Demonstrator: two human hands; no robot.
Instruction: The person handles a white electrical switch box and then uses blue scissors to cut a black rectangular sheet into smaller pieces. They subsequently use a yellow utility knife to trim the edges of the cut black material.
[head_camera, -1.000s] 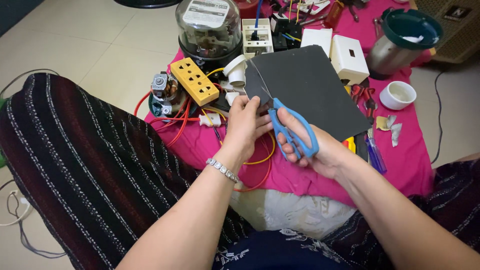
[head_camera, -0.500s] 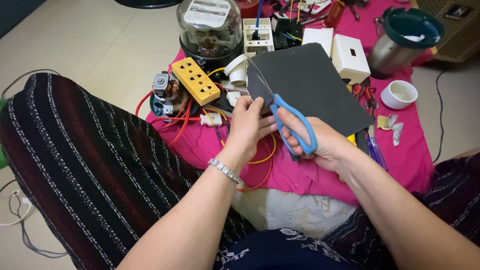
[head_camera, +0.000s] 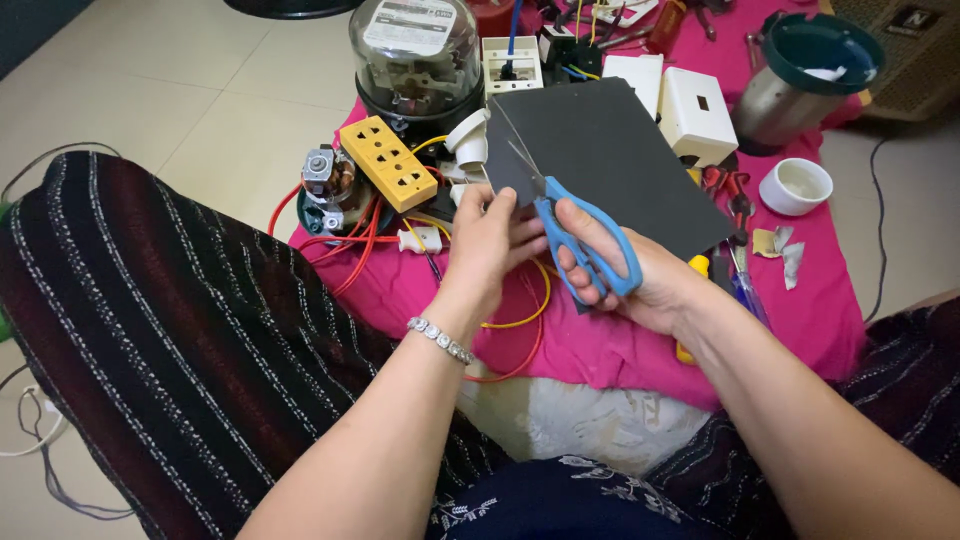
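My right hand (head_camera: 640, 275) grips blue-handled scissors (head_camera: 585, 235) whose blades point up and left across a dark grey sheet (head_camera: 620, 150). My left hand (head_camera: 490, 240) pinches the sheet's near left edge, fingers just beside the blades. The sheet is held tilted above a pink cloth (head_camera: 600, 340). A silver bracelet (head_camera: 440, 340) circles my left wrist.
On the cloth lie a yellow socket strip (head_camera: 395, 160), a glass-domed electric meter (head_camera: 415, 55), a small motor (head_camera: 325, 180), red and yellow wires (head_camera: 515, 320), white boxes (head_camera: 695, 115), a steel jug with green lid (head_camera: 805, 70) and a small white cup (head_camera: 795, 185). Striped fabric covers my left knee (head_camera: 150, 330).
The scissors' blades have drawn a little closer together along the sheet's left edge. Both hands stay in nearly the same place.
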